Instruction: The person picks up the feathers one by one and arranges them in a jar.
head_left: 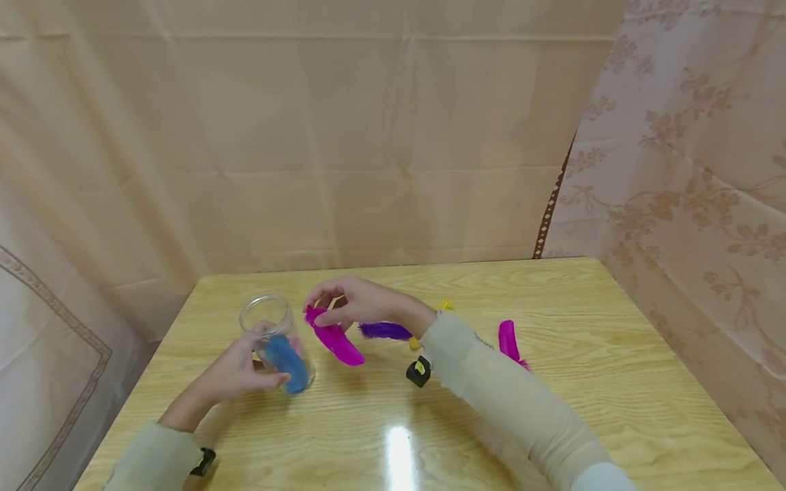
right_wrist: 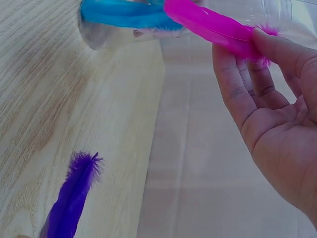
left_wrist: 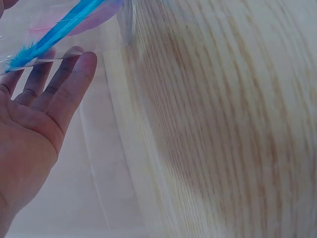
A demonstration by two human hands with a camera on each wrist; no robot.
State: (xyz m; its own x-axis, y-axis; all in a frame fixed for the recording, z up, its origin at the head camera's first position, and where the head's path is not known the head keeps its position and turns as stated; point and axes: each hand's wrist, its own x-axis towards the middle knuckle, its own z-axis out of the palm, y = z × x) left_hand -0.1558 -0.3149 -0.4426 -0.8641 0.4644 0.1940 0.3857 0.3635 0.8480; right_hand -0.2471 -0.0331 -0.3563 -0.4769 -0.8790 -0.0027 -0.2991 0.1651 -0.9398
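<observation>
While the left hand (head_left: 230, 372) grips the clear jar (head_left: 287, 322), I'm watching the right hand (head_left: 361, 300) pinch a magenta feather (head_left: 334, 339) by its fluffy end, just right of the jar's mouth, its long axis slanting down and away.

the left hand (left_wrist: 37, 124) reaches up from the lower left corner, palm towards the camera; its fingers rest against the side of a clear jar (left_wrist: 113, 37), which is cut off by the top and left edges; inside it a bright blue feather (left_wrist: 62, 29) runs on a slant, its fluffy end low at the left, crossing in front of a curved pink shape (left_wrist: 101, 19) blurred by the wall; wood-grained table (left_wrist: 223, 124) fills the right side; pale cloth (left_wrist: 94, 163) lies beyond its edge, between table and hand.
</observation>
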